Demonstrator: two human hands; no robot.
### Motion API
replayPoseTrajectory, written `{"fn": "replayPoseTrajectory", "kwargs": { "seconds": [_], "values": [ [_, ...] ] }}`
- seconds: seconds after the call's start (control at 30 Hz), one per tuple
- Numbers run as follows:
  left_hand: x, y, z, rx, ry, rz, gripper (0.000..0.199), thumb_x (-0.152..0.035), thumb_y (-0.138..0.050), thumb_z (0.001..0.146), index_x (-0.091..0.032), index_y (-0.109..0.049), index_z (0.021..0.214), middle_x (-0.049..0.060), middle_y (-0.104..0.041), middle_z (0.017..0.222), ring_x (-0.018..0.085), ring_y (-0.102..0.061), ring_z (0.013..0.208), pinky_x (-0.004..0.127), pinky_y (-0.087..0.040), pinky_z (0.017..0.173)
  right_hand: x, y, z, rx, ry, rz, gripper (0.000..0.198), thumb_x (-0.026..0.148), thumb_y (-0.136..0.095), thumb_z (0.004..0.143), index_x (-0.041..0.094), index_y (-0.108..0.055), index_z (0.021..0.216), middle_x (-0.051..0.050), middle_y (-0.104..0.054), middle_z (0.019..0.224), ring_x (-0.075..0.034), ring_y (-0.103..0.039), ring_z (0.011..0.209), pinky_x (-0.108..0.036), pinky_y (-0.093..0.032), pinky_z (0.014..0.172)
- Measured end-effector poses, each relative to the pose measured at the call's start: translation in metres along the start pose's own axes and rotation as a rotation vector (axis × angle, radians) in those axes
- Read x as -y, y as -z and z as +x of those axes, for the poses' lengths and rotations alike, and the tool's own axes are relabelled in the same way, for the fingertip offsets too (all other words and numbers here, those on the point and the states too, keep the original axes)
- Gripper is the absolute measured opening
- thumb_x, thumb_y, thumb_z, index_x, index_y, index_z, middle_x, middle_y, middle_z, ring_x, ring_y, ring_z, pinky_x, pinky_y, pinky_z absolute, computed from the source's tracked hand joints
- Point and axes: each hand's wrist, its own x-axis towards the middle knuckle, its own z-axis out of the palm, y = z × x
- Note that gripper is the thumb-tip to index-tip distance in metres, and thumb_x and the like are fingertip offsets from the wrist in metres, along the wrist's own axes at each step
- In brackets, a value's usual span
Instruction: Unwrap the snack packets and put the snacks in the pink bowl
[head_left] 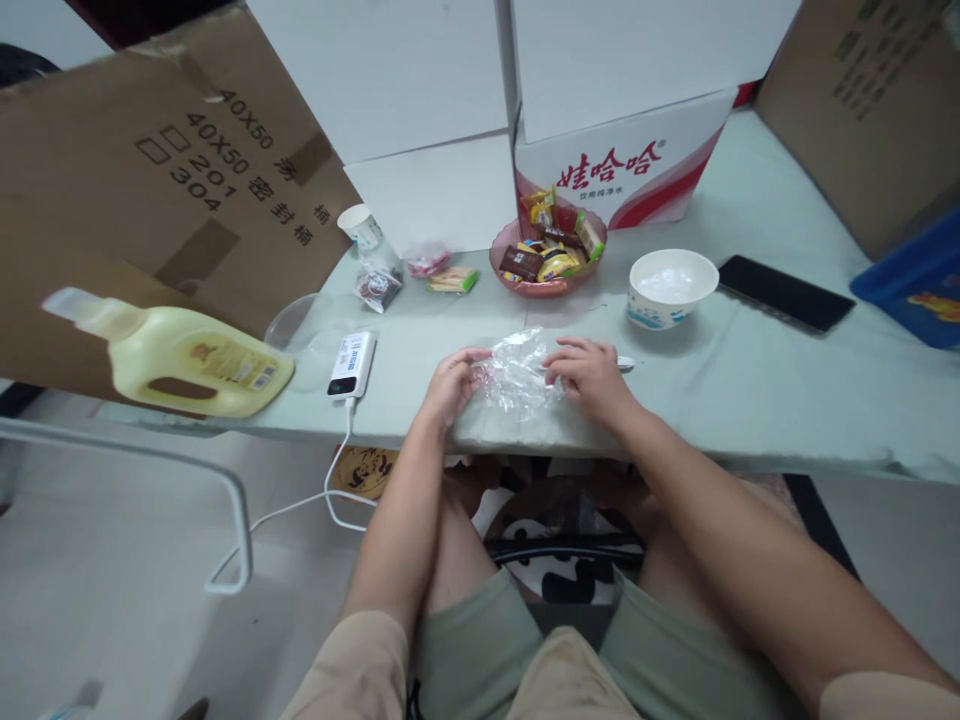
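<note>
A crumpled sheet of clear plastic film [519, 378] lies at the table's near edge between my two hands. My left hand [454, 385] pinches its left side with the thumb and fingers. On the opposite side, my right hand [592, 378] has its fingers curled onto the film's edge. Beside the right hand, the white end of a utensil [625, 363] sticks out; the rest of it is hidden. A white paper bowl [654, 312] with something whitish inside stands beyond my right hand. Past the film is a pink glass bowl [551, 287] holding wrapped snacks.
Left are a yellow jug-shaped bottle [206, 360] lying tilted, a white power bank [352, 365] with a cable, a clear lid [300, 330], snack packets [452, 280] and a paper cup [360, 228]. A black phone [784, 292] lies right. Cardboard boxes [622, 170] line the back.
</note>
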Motion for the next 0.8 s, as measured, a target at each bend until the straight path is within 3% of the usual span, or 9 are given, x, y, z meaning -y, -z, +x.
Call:
{"fn": "replayPoseTrajectory", "kwargs": {
  "seconds": [0.13, 0.27, 0.37, 0.5, 0.57, 0.67, 0.8],
  "values": [
    [-0.002, -0.001, -0.001, -0.014, -0.033, -0.042, 0.025, -0.032, -0.072, 0.067, -0.015, -0.066, 0.084, 0.004, -0.068, 0.090, 0.016, -0.066, 0.080, 0.025, -0.053, 0.068, -0.004, -0.006, -0.002, 0.125, -0.033, -0.084, 0.044, -0.001, -0.051, 0.062, 0.029, -0.075, 0.085, -0.001, -0.067, 0.125, -0.034, -0.041, 0.134, -0.057, -0.026, 0.100],
    [-0.001, -0.003, -0.003, -0.060, -0.123, 0.040, 0.042, -0.021, -0.081, 0.057, -0.020, -0.058, 0.092, -0.001, -0.066, 0.089, 0.011, -0.063, 0.075, 0.018, -0.048, 0.062, -0.001, -0.002, 0.000, -0.051, -0.071, 0.109, 0.040, 0.006, -0.049, 0.069, 0.026, -0.072, 0.095, -0.006, -0.061, 0.131, -0.032, -0.048, 0.126, -0.054, -0.033, 0.103],
    [-0.002, -0.003, -0.007, -0.008, -0.118, 0.009, 0.062, -0.019, -0.083, 0.054, -0.026, -0.051, 0.107, -0.002, -0.066, 0.093, 0.010, -0.063, 0.069, 0.017, -0.045, 0.056, 0.005, 0.002, 0.002, -0.152, -0.128, 0.393, 0.043, 0.024, -0.058, 0.077, 0.024, -0.060, 0.119, -0.011, -0.056, 0.133, -0.030, -0.050, 0.125, -0.050, -0.036, 0.105],
    [-0.005, -0.004, -0.014, 0.158, -0.033, -0.042, 0.090, -0.020, -0.087, 0.050, -0.032, -0.042, 0.127, -0.001, -0.067, 0.099, 0.010, -0.064, 0.064, 0.019, -0.047, 0.057, 0.015, -0.002, 0.002, 0.016, -0.246, 0.753, 0.092, 0.040, -0.076, 0.066, 0.025, -0.029, 0.144, -0.012, -0.058, 0.126, -0.028, -0.055, 0.118, -0.046, -0.044, 0.099],
    [-0.006, -0.004, -0.014, 0.158, -0.029, -0.078, 0.097, -0.021, -0.087, 0.051, -0.033, -0.038, 0.134, 0.001, -0.067, 0.105, 0.011, -0.065, 0.066, 0.021, -0.049, 0.061, 0.020, -0.004, 0.002, 0.097, -0.281, 0.867, 0.094, 0.038, -0.076, 0.066, 0.024, -0.026, 0.144, -0.007, -0.064, 0.106, -0.024, -0.063, 0.098, -0.040, -0.051, 0.086],
    [-0.006, -0.005, -0.012, 0.095, 0.015, -0.152, 0.085, -0.028, -0.086, 0.056, -0.029, -0.045, 0.131, 0.006, -0.066, 0.117, 0.014, -0.069, 0.077, 0.023, -0.052, 0.066, 0.024, -0.005, 0.004, 0.069, -0.333, 0.965, 0.079, 0.036, -0.073, 0.067, 0.023, -0.035, 0.136, 0.002, -0.060, 0.084, -0.016, -0.062, 0.072, -0.032, -0.052, 0.070],
    [-0.002, -0.010, -0.010, 0.168, 0.206, -0.097, 0.054, -0.034, -0.085, 0.059, -0.014, -0.060, 0.103, 0.012, -0.071, 0.105, 0.021, -0.071, 0.084, 0.026, -0.055, 0.066, 0.022, -0.003, 0.008, -0.057, -0.409, 1.025, 0.075, 0.039, -0.072, 0.065, 0.026, -0.038, 0.130, 0.003, -0.058, 0.083, -0.015, -0.062, 0.069, -0.030, -0.053, 0.065]
  ]
}}
